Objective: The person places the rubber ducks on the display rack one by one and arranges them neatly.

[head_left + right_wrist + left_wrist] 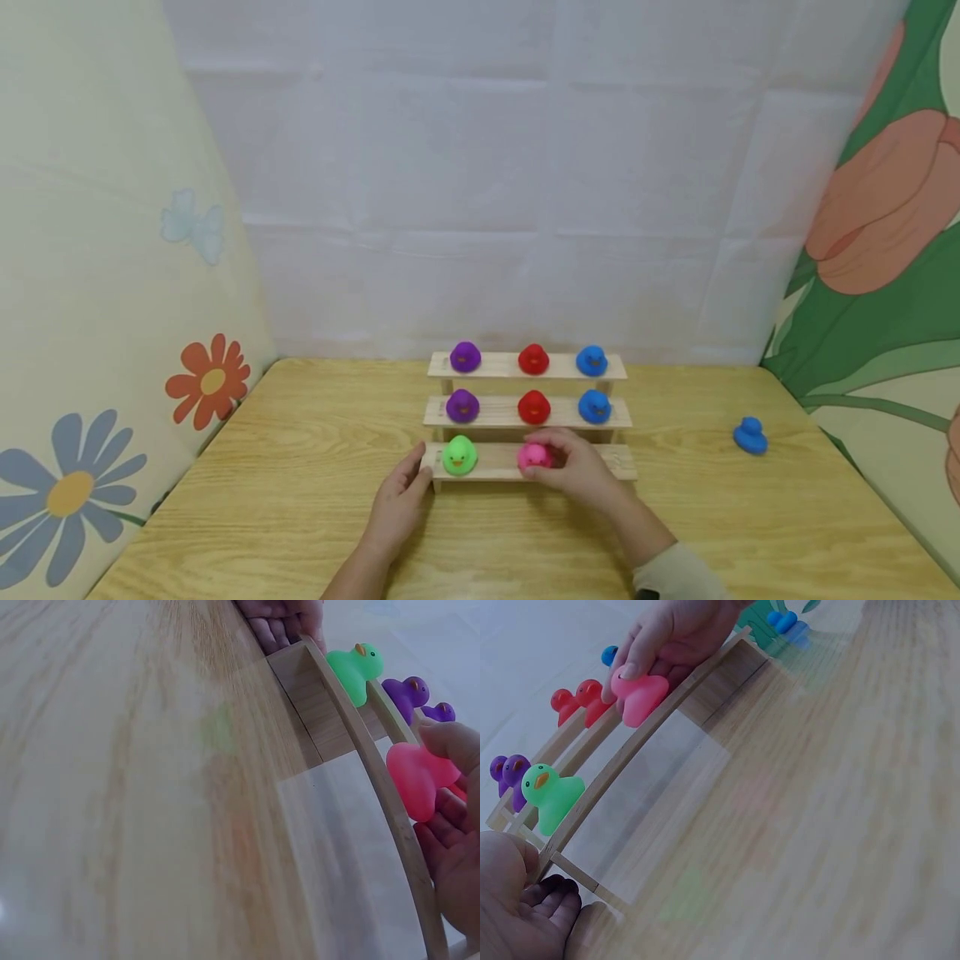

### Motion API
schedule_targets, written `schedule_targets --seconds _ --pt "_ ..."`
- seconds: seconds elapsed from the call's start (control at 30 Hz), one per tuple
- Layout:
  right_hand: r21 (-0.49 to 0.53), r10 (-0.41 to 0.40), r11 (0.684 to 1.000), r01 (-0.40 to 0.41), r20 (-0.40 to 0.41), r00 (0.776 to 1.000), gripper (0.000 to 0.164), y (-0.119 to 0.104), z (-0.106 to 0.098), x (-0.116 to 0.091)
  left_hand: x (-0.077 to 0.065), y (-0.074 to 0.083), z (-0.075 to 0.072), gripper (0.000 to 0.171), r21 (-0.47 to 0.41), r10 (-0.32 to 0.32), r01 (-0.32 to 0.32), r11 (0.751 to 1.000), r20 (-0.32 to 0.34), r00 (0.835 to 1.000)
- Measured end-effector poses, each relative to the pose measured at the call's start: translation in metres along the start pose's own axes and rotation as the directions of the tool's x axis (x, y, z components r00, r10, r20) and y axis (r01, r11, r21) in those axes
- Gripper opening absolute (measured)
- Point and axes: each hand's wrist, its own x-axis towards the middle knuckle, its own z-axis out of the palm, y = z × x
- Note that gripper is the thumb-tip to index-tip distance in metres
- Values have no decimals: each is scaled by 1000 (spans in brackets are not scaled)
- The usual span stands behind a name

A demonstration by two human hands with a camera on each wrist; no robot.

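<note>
A three-step wooden shelf point(495, 473) stands on the table, with rubber ducks on its steps. My right hand point(577, 471) pinches a pink rubber duck point(533, 457) at the middle of the lowest step, thumb and fingers around its body. In the right wrist view the pink duck's underside is right at the step's surface. My left hand point(397, 504) grips the left end of that step, with its fingers point(559, 904) curled beneath the wood. Between the hands, a green duck point(459, 455) sits on the lowest step, facing front.
Behind, the middle step carries purple point(462, 406), red point(534, 407) and blue point(595, 407) ducks. The top step has the same colours in the same order. Another blue duck point(751, 436) lies on the wood-grain table point(300, 467) at the right. A white cloth hangs behind.
</note>
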Motion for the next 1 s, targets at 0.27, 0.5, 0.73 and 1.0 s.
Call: schedule_targets --seconds 0.27,0.5,0.73,1.0 --pt "-21 -8 1000 8 6 1000 39 0 2 2 -1 0 0 52 0 16 -16 1000 -4 1000" --pt "-33 -17 999 18 21 1000 38 2 1 3 0 0 0 53 3 5 -5 1000 -5 1000" --pt "-32 -8 999 9 23 1000 40 2 0 1 0 0 0 52 13 7 -6 1000 -11 1000" --pt "-8 43 999 -43 -27 999 47 1 -5 -5 0 1 0 52 2 2 -2 1000 -10 1000"
